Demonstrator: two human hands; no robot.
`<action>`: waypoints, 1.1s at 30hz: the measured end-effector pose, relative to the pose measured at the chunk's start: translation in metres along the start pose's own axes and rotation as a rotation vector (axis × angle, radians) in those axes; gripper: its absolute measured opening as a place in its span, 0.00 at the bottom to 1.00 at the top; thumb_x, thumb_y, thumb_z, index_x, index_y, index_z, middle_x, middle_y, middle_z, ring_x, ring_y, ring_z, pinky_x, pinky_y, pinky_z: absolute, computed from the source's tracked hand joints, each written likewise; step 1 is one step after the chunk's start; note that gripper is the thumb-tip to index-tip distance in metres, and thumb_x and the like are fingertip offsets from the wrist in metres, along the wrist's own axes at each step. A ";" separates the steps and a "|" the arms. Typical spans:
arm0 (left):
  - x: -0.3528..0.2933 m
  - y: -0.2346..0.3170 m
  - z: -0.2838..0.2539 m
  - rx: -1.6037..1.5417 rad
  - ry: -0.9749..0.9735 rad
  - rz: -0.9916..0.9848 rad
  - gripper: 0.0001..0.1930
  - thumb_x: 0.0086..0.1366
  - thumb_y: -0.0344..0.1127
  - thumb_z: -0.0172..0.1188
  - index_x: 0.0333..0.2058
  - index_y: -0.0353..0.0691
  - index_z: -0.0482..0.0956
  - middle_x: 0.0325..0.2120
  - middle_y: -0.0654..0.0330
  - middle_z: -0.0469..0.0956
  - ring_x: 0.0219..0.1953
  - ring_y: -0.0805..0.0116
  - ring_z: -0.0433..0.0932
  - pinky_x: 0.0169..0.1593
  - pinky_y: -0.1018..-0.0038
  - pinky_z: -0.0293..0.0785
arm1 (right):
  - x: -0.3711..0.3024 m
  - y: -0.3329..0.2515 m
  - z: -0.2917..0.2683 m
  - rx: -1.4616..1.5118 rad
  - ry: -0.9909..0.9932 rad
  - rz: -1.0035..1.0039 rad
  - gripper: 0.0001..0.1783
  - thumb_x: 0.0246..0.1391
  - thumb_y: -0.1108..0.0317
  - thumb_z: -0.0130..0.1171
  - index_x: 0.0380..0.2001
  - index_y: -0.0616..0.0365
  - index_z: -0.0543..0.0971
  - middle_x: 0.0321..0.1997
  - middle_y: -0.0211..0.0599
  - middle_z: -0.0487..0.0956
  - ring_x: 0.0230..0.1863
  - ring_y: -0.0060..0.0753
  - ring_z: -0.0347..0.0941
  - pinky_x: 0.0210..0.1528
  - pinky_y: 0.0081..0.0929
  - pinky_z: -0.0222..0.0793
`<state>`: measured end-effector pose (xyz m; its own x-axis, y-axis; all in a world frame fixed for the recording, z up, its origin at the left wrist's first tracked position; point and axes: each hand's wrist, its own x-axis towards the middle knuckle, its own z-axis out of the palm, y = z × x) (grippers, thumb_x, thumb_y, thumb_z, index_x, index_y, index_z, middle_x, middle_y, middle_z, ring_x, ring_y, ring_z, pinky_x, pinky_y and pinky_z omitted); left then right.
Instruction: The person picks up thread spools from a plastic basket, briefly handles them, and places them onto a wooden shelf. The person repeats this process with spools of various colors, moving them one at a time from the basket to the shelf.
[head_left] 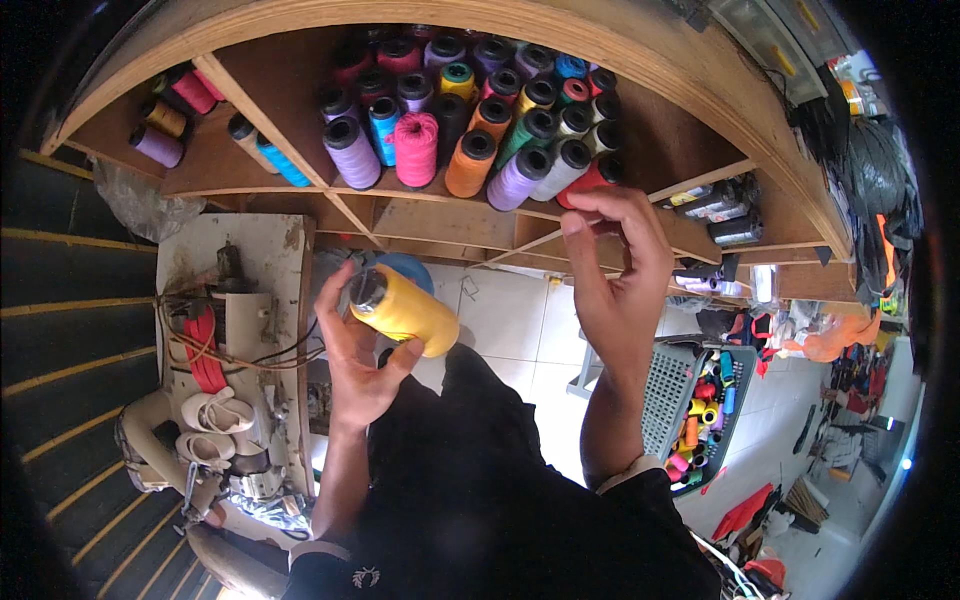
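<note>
Wooden shelving (665, 125) as the backdrop, and the yellow thread cone (418, 315) is pinched in the left grip (355, 358). Right grip (624, 262) is curled near a red spool (597, 178), can't tell if it's pinching anything; grayish-green crate (668, 392) below it.

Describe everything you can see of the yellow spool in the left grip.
The yellow spool is a thick roll of closely wound, smooth-looking thread with a dark, plastic-looking core end showing. It tilts, that end pointing up and left in the picture, below the wooden shelf. The left grip holds it in the air, thumb against its lower side.
</note>
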<state>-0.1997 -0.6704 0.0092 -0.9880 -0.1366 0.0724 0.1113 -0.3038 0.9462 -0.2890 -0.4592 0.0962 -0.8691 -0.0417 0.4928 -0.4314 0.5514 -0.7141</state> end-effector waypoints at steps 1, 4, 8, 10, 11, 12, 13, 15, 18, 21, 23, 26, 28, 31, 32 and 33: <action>0.000 0.003 -0.002 -0.032 -0.015 0.007 0.44 0.51 0.22 0.65 0.62 0.43 0.47 0.53 0.51 0.63 0.55 0.58 0.68 0.58 0.61 0.66 | 0.008 0.002 0.004 -0.045 -0.023 -0.016 0.08 0.50 0.75 0.60 0.35 0.61 0.78 0.33 0.40 0.77 0.33 0.33 0.74 0.36 0.27 0.68; 0.002 0.011 -0.003 -0.191 -0.040 -0.009 0.43 0.53 0.23 0.65 0.62 0.44 0.47 0.54 0.52 0.63 0.55 0.57 0.68 0.57 0.61 0.66 | 0.042 0.008 0.011 -0.157 -0.030 -0.062 0.08 0.50 0.74 0.60 0.36 0.60 0.78 0.32 0.41 0.77 0.32 0.32 0.74 0.35 0.27 0.68; 0.006 0.016 -0.005 -0.187 0.034 -0.002 0.42 0.55 0.24 0.65 0.62 0.45 0.48 0.54 0.52 0.62 0.53 0.58 0.69 0.57 0.61 0.66 | 0.055 -0.012 0.015 0.035 -0.079 -0.018 0.11 0.49 0.73 0.60 0.38 0.59 0.77 0.31 0.40 0.79 0.31 0.31 0.74 0.36 0.27 0.68; 0.009 0.023 -0.005 -0.147 0.037 0.019 0.42 0.55 0.23 0.65 0.62 0.44 0.48 0.53 0.52 0.64 0.52 0.60 0.70 0.57 0.63 0.67 | 0.035 -0.031 0.016 0.226 -0.228 0.044 0.14 0.49 0.69 0.62 0.39 0.61 0.76 0.34 0.37 0.80 0.34 0.30 0.75 0.38 0.28 0.69; 0.009 0.023 -0.006 -0.124 0.043 0.037 0.42 0.55 0.22 0.65 0.62 0.44 0.48 0.53 0.51 0.64 0.53 0.61 0.69 0.56 0.63 0.67 | 0.023 -0.034 0.020 0.244 -0.369 0.039 0.16 0.49 0.67 0.63 0.41 0.61 0.76 0.35 0.38 0.79 0.37 0.32 0.75 0.41 0.29 0.69; 0.009 0.023 -0.008 -0.100 0.049 0.055 0.42 0.55 0.22 0.65 0.62 0.43 0.48 0.53 0.51 0.65 0.53 0.61 0.69 0.56 0.64 0.68 | 0.011 -0.037 0.025 0.260 -0.510 0.032 0.18 0.48 0.65 0.64 0.42 0.62 0.76 0.37 0.39 0.79 0.39 0.33 0.75 0.43 0.31 0.68; 0.011 0.026 -0.008 -0.093 0.031 0.020 0.42 0.54 0.21 0.65 0.62 0.42 0.48 0.53 0.51 0.65 0.53 0.61 0.69 0.56 0.64 0.69 | 0.001 -0.040 0.027 0.269 -0.548 0.014 0.19 0.48 0.64 0.64 0.43 0.61 0.75 0.38 0.41 0.77 0.42 0.36 0.74 0.46 0.32 0.67; 0.012 0.027 -0.011 0.042 -0.019 0.058 0.43 0.54 0.21 0.65 0.62 0.42 0.48 0.52 0.50 0.65 0.53 0.61 0.69 0.56 0.64 0.69 | -0.012 -0.043 0.031 0.290 -0.627 0.014 0.21 0.49 0.62 0.63 0.46 0.60 0.75 0.39 0.44 0.75 0.48 0.40 0.71 0.51 0.34 0.64; 0.019 0.035 -0.005 0.117 -0.032 0.088 0.41 0.52 0.19 0.64 0.60 0.39 0.50 0.51 0.50 0.65 0.53 0.61 0.69 0.55 0.64 0.71 | -0.008 -0.029 0.030 0.136 -0.414 0.019 0.20 0.45 0.69 0.67 0.44 0.59 0.77 0.38 0.35 0.77 0.41 0.27 0.73 0.43 0.25 0.68; 0.025 0.044 0.008 0.143 -0.064 0.104 0.37 0.51 0.17 0.64 0.56 0.37 0.52 0.48 0.51 0.65 0.51 0.61 0.70 0.54 0.65 0.72 | 0.049 0.003 0.027 0.004 0.021 -0.083 0.11 0.51 0.70 0.62 0.38 0.61 0.79 0.36 0.38 0.80 0.36 0.28 0.76 0.40 0.26 0.69; 0.026 0.044 0.010 0.261 -0.157 0.206 0.37 0.50 0.17 0.65 0.56 0.38 0.53 0.47 0.51 0.65 0.50 0.61 0.71 0.53 0.65 0.71 | 0.085 0.030 0.026 -0.290 -0.004 -0.045 0.15 0.51 0.67 0.62 0.42 0.61 0.78 0.42 0.48 0.79 0.41 0.37 0.77 0.44 0.31 0.70; 0.025 0.046 0.018 0.272 -0.194 0.318 0.36 0.50 0.17 0.66 0.53 0.38 0.54 0.48 0.48 0.67 0.49 0.60 0.73 0.53 0.64 0.70 | 0.131 0.079 0.043 -0.460 0.069 -0.265 0.19 0.52 0.68 0.61 0.48 0.59 0.75 0.46 0.51 0.77 0.48 0.39 0.74 0.46 0.34 0.72; 0.021 0.046 0.019 0.172 -0.183 0.306 0.36 0.50 0.18 0.66 0.53 0.40 0.54 0.49 0.45 0.67 0.51 0.57 0.73 0.54 0.63 0.70 | 0.164 0.109 0.052 -0.591 -0.002 -0.407 0.21 0.52 0.70 0.61 0.50 0.60 0.72 0.48 0.52 0.76 0.50 0.39 0.73 0.47 0.34 0.73; 0.018 0.046 0.016 0.060 -0.124 0.253 0.35 0.51 0.17 0.65 0.52 0.41 0.53 0.51 0.42 0.67 0.54 0.53 0.71 0.56 0.61 0.69 | 0.195 0.123 0.056 -0.766 -0.109 -0.437 0.21 0.52 0.71 0.61 0.50 0.60 0.72 0.48 0.52 0.75 0.51 0.39 0.73 0.47 0.34 0.73; 0.017 0.046 0.013 0.057 -0.121 0.240 0.35 0.51 0.17 0.65 0.52 0.42 0.53 0.51 0.41 0.67 0.54 0.53 0.71 0.56 0.61 0.69 | 0.200 0.124 0.052 -0.809 -0.136 -0.422 0.21 0.52 0.71 0.61 0.50 0.60 0.72 0.48 0.52 0.75 0.51 0.39 0.73 0.47 0.34 0.73; 0.014 0.043 0.008 0.077 -0.097 0.235 0.35 0.51 0.17 0.64 0.52 0.42 0.53 0.51 0.41 0.67 0.55 0.52 0.71 0.57 0.60 0.69 | 0.207 0.128 0.059 -0.816 -0.153 -0.420 0.21 0.52 0.71 0.61 0.50 0.60 0.72 0.48 0.52 0.75 0.51 0.39 0.73 0.48 0.35 0.73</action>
<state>-0.2098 -0.6776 0.0539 -0.9421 -0.1023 0.3193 0.3340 -0.2010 0.9209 -0.5388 -0.4461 0.0774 -0.7279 -0.4477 0.5193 -0.4645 0.8791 0.1068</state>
